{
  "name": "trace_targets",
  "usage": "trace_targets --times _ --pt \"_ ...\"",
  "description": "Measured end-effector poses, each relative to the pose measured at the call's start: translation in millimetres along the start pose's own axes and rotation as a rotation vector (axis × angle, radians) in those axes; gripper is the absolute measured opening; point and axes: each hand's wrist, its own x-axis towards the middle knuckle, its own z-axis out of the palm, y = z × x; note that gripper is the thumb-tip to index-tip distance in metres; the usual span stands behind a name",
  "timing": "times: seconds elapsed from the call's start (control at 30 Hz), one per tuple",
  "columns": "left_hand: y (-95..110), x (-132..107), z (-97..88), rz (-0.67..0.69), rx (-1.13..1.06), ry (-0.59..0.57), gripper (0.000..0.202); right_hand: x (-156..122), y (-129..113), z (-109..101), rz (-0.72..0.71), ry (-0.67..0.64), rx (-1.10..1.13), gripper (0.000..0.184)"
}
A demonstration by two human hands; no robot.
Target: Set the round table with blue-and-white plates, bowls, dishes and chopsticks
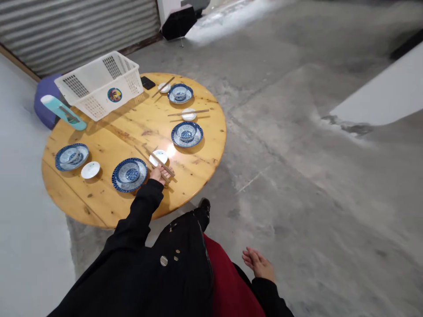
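Observation:
My left hand (161,174) reaches over the near edge of the round wooden table, its fingers closed on chopsticks (161,164). The chopsticks lie across a small white saucer (159,157), tips pointing toward the table's middle. Just left of this hand, a blue-patterned plate (114,179) carries a bowl (128,171). My right hand (259,265) hangs low over the floor at my side, away from the table. Its fingers are loosely bent, and nothing shows in them.
On the table (109,200) are several more plate-and-bowl sets, white saucers, and chopsticks laid across two of them. A white plastic basket (99,99), a turquoise holder (66,113) and a black phone (147,82) stand or lie toward the back. A purple stool (44,101) is behind.

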Motion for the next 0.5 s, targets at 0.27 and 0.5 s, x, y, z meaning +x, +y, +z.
trace_targets --times 0.27,0.5 --pt "-3 -9 12.3 0.074 -0.137 0.084 0.031 62 -81 -7 0.088 -0.109 -0.136 0.066" --pt "-13 -25 69.0 0.39 -0.009 0.184 0.051 122 -177 -7 0.025 -0.098 -0.268 0.062"
